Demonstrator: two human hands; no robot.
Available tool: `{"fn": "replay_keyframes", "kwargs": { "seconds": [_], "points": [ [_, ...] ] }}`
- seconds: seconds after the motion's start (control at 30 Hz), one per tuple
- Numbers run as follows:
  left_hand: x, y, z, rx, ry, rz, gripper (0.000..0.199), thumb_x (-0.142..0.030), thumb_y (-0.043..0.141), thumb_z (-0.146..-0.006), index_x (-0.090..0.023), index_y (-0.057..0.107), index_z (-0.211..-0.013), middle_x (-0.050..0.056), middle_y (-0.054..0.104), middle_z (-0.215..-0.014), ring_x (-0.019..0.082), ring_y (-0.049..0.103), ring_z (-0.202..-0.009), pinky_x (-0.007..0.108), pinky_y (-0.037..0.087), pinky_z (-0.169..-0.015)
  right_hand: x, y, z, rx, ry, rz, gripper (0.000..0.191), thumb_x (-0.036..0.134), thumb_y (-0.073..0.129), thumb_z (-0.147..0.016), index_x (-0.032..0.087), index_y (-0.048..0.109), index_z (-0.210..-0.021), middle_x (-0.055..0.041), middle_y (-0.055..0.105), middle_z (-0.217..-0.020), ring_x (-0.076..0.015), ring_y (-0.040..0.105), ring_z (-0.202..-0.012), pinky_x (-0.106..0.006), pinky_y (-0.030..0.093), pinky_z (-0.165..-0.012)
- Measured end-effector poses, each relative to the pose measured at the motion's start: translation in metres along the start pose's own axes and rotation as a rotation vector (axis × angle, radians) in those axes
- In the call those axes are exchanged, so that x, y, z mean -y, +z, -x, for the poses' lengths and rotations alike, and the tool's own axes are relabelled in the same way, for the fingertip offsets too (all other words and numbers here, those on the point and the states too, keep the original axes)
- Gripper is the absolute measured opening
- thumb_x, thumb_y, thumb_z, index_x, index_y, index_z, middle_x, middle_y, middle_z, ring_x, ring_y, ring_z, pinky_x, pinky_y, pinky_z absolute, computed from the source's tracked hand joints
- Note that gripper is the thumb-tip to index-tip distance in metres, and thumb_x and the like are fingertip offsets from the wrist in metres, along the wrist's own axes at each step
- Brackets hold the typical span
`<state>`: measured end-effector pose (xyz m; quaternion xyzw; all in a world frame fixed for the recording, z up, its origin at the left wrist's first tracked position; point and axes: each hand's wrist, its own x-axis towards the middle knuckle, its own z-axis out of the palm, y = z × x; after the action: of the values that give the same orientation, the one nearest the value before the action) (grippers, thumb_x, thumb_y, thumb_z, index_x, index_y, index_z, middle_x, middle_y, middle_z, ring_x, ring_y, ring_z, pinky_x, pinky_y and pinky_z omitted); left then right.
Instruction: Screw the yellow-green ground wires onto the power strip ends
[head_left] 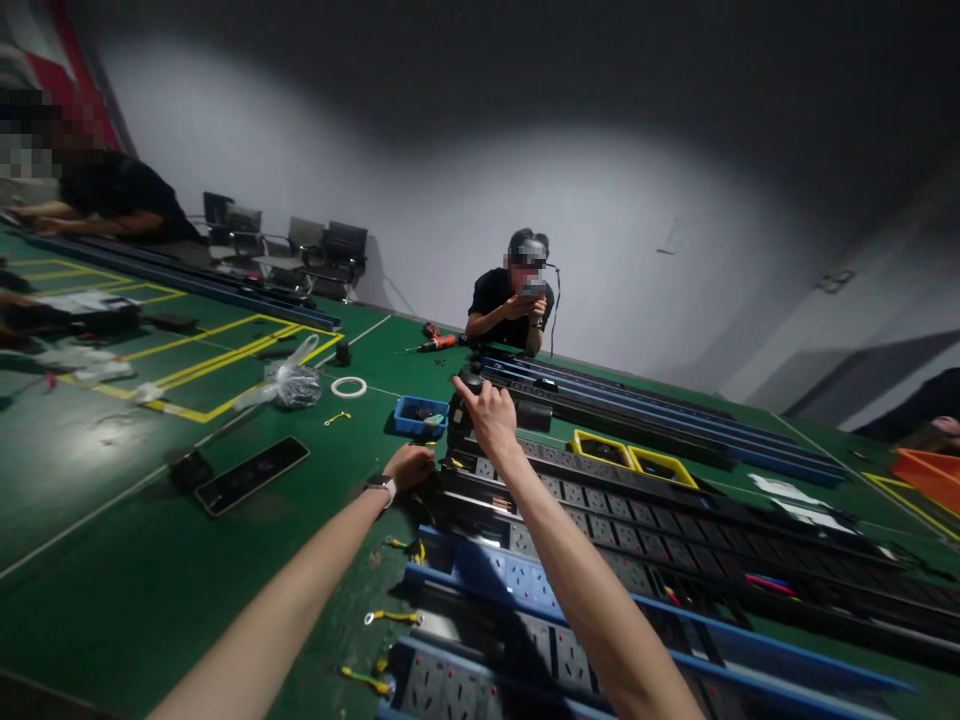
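My right hand (493,418) is closed around a black power tool (471,382) that looks like a cordless screwdriver, held over the near ends of the socket strips. Its lower part is mostly hidden by the hand. Lower and to the left, my left hand (411,466), with a watch on the wrist, is closed at the end of a black power strip (574,492); whatever its fingers grip is hidden. Blue-edged socket strips (517,577) lie nearer to me, with yellow-green earth wires (396,618) sticking out of their ends.
Beyond my hands are a blue bin (409,420), yellow bins (664,467) and an orange drill (439,343). A phone (253,475), a plastic bag (292,380) and a white ring (349,387) lie to the left. One person (495,305) leans on the table opposite; others are at both sides.
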<state>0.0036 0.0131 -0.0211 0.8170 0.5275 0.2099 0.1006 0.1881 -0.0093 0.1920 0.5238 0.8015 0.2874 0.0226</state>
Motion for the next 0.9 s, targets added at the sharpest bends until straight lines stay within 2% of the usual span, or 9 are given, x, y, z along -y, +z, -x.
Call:
{"fn": "replay_keyframes", "kwargs": {
  "seconds": [0.2, 0.47, 0.73, 0.9],
  "points": [
    [-0.003, -0.003, 0.000, 0.024, -0.036, 0.008, 0.022, -0.017, 0.051, -0.089, -0.021, 0.067, -0.074, 0.007, 0.070, -0.079, 0.017, 0.062, -0.076, 0.025, 0.036, -0.072, -0.010, 0.005, 0.018, -0.021, -0.036, -0.058, 0.073, 0.015, 0.033, -0.100, 0.042, 0.010, -0.163, -0.0122, 0.058, -0.121, -0.0166, 0.061, -0.103, -0.031, 0.043, -0.090],
    [-0.011, -0.002, -0.002, 0.068, -0.100, -0.091, 0.031, -0.021, 0.043, -0.093, -0.019, 0.071, -0.079, 0.011, 0.074, -0.089, 0.022, 0.067, -0.085, 0.030, 0.041, -0.079, -0.024, 0.020, 0.025, 0.005, 0.011, -0.126, 0.080, 0.018, 0.046, -0.097, 0.042, 0.010, -0.164, -0.0120, 0.057, -0.129, -0.0177, 0.062, -0.108, -0.032, 0.043, -0.094],
    [-0.009, -0.009, 0.000, 0.089, -0.092, -0.179, 0.026, -0.024, 0.046, -0.092, -0.020, 0.070, -0.082, 0.010, 0.075, -0.089, 0.019, 0.067, -0.082, 0.027, 0.037, -0.071, -0.021, 0.017, 0.015, -0.015, -0.028, -0.108, 0.081, 0.017, 0.046, -0.096, 0.040, 0.009, -0.164, -0.0129, 0.057, -0.133, -0.0185, 0.061, -0.112, -0.033, 0.041, -0.098],
    [-0.007, -0.009, 0.002, 0.061, -0.083, -0.171, 0.021, -0.024, 0.051, -0.088, -0.020, 0.069, -0.078, 0.009, 0.075, -0.085, 0.018, 0.065, -0.076, 0.027, 0.033, -0.067, -0.025, 0.020, 0.008, 0.014, -0.034, -0.086, 0.088, 0.011, 0.044, -0.094, 0.037, 0.000, -0.165, -0.0144, 0.057, -0.135, -0.0185, 0.062, -0.111, -0.032, 0.041, -0.096]
  ]
}}
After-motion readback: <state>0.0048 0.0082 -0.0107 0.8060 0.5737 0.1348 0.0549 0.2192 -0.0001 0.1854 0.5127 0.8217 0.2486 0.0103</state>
